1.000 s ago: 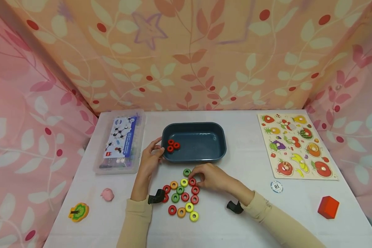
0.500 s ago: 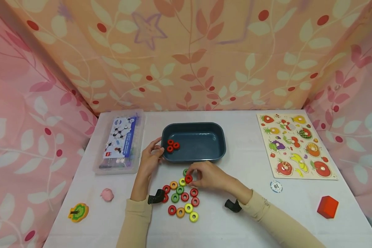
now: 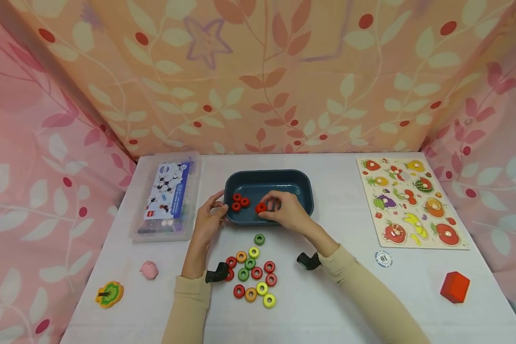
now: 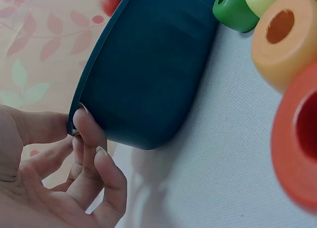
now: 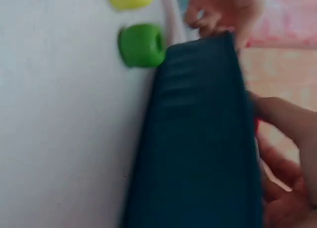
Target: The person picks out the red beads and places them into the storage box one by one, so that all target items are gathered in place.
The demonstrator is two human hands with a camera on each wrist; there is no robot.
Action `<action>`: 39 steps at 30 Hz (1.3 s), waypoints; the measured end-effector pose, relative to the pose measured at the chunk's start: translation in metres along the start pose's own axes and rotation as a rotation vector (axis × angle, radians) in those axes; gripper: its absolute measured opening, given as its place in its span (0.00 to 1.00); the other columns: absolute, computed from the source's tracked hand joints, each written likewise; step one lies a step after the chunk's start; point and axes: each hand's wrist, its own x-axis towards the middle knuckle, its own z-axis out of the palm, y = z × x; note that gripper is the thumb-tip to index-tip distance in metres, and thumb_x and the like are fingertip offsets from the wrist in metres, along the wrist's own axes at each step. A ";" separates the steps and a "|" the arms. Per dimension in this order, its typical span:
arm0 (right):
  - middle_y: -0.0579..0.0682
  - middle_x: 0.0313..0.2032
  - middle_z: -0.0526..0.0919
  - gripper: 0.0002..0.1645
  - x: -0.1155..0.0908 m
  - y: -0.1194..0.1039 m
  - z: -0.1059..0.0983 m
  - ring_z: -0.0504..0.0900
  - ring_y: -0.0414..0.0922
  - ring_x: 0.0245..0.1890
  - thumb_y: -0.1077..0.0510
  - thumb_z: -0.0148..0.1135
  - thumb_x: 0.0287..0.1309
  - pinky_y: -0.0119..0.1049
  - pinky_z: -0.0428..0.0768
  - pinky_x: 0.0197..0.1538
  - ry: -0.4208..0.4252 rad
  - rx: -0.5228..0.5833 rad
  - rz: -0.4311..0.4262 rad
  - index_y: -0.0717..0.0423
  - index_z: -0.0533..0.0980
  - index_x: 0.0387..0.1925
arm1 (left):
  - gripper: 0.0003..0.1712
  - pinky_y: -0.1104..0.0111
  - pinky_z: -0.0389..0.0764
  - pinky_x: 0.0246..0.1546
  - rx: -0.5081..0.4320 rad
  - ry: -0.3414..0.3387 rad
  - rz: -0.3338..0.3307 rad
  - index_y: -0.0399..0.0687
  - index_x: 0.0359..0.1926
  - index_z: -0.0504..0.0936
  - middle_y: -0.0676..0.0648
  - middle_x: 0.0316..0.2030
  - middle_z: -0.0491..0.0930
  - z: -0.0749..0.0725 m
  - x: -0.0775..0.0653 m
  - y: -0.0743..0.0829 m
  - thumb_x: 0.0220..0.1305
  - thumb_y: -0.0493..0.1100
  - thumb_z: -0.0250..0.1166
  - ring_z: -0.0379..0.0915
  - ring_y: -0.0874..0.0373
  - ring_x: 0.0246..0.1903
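Note:
My left hand [image 3: 208,220] grips the left end of a dark blue tray [image 3: 284,220]; in the left wrist view, thumb and fingers [image 4: 89,129] pinch its rim. Over the tray's inside, my right hand [image 3: 289,210] holds a red ring bead [image 3: 261,207] between thumb and fingers. Several red ring beads [image 3: 236,207] lie at the tray's left end. On the cloth in front are loose ring beads: green [image 3: 259,239], yellow [image 3: 262,288], orange [image 3: 251,294] and red [image 3: 271,279]. In the right wrist view the tray wall [image 5: 198,139] hides most of the right fingertips.
A clear plastic case [image 3: 167,196] with a blue-and-white label lies left of the tray. A fruit puzzle board [image 3: 413,205], a poker chip [image 3: 383,259] and a red block [image 3: 455,287] are at right. A pink toy [image 3: 148,270] and a tree-shaped piece [image 3: 109,294] lie at left.
My right hand has picked up a red ring bead from the top right of the loose group and carried it up over the tray. My left hand has stayed at the tray's end.

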 end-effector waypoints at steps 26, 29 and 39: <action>0.51 0.40 0.89 0.22 0.043 0.009 0.021 0.86 0.46 0.44 0.66 0.72 0.53 0.41 0.78 0.51 -0.100 0.072 0.203 0.61 0.78 0.51 | 0.28 0.70 0.75 0.25 -0.022 -0.003 0.001 0.55 0.69 0.73 0.45 0.44 0.69 0.000 -0.002 0.002 0.71 0.36 0.61 0.75 0.53 0.27; 0.49 0.41 0.89 0.20 0.041 0.008 0.020 0.84 0.46 0.36 0.63 0.73 0.55 0.37 0.78 0.40 -0.058 0.051 0.112 0.59 0.79 0.50 | 0.28 0.69 0.76 0.26 -0.020 -0.016 -0.008 0.51 0.70 0.72 0.44 0.44 0.69 0.000 -0.005 0.008 0.71 0.34 0.60 0.75 0.50 0.28; 0.43 0.37 0.83 0.16 0.009 -0.014 0.003 0.77 0.39 0.29 0.57 0.73 0.57 0.32 0.74 0.30 -0.036 0.032 -0.172 0.51 0.80 0.47 | 0.28 0.70 0.76 0.27 -0.006 -0.026 -0.013 0.46 0.71 0.71 0.43 0.43 0.68 0.000 -0.023 0.033 0.71 0.33 0.59 0.76 0.50 0.28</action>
